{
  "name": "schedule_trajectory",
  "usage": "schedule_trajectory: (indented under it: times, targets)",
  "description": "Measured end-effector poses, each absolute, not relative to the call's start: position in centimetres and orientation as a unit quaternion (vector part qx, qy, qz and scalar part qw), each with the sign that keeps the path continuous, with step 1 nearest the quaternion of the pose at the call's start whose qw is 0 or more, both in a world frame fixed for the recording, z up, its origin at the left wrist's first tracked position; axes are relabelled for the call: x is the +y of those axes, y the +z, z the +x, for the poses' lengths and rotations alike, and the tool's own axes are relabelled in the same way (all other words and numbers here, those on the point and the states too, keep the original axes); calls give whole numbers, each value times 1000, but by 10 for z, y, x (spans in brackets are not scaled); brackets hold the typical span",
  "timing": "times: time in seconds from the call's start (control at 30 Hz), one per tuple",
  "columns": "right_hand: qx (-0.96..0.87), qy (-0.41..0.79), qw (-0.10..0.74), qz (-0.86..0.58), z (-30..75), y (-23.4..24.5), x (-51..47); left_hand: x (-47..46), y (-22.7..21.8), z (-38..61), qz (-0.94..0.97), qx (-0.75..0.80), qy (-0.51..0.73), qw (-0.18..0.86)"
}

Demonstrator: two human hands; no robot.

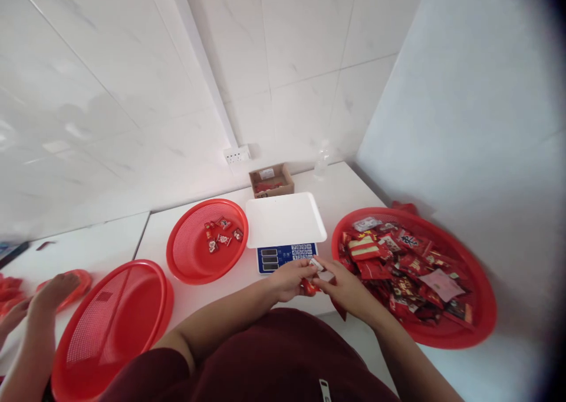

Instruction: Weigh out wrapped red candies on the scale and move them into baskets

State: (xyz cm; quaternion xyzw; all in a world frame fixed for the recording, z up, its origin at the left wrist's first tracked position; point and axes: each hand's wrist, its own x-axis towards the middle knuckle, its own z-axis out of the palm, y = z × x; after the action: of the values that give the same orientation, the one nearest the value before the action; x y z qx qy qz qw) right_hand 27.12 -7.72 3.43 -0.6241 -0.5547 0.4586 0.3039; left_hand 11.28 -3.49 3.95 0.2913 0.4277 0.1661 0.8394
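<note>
Between both sets of fingertips, at the near edge of the table (pixel 340 184): a small red packet (pixel 310 286) in a two-handed pinch.
Fingers of the left hand (pixel 288 279) and right hand (pixel 344 289) are closed together on the packet, just in front of the keypad of the scale (pixel 285 219). To the right, a wide red basket (pixel 484 325) holds a heap of packets (pixel 398 260); left of the scale, a smaller red basket (pixel 188 260) holds a few. A tilted red basket (pixel 110 325) sits nearer left, beside another person's hand (pixel 55 290). A cardboard box (pixel 271 180) stands behind the scale.

A small packing workroom: white tiled walls (pixel 132 66), a white digital weighing scale (pixel 285 222), and round red plastic mesh baskets (pixel 186 254) of red wrapped sweets (pixel 398 260) on a white surface (pixel 345 187).
</note>
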Motion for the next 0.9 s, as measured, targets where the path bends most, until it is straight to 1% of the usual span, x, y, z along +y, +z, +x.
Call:
schedule_trajectory:
  times: [0.07,0.2,0.27,0.37,0.47,0.6,0.7,0.8,0.9]
  targets:
    - [-495,490,356,-623,274,39,-75,-31,37,110,249,443,186,841]
    - [-333,500,511,-615,275,48,-69,-28,43,110,182,439,176,862]
    - [-327,489,540,-602,269,46,-67,-30,47,114,173,410,161,881]
    - [-434,423,516,-605,255,34,-68,-37,50,123,202,368,149,895]
    - [-529,367,483,-594,242,20,-72,-43,47,128,252,387,158,873]
    - [-526,364,484,-597,252,11,-76,-38,45,119,281,419,186,843]
    - [-521,304,454,-656,286,2,-82,-17,49,93,279,462,280,794]
    - [-541,222,366,-724,333,-17,-96,10,54,53,193,540,381,725]
    - [-532,179,286,-777,368,-38,-113,30,57,11,69,588,481,647]
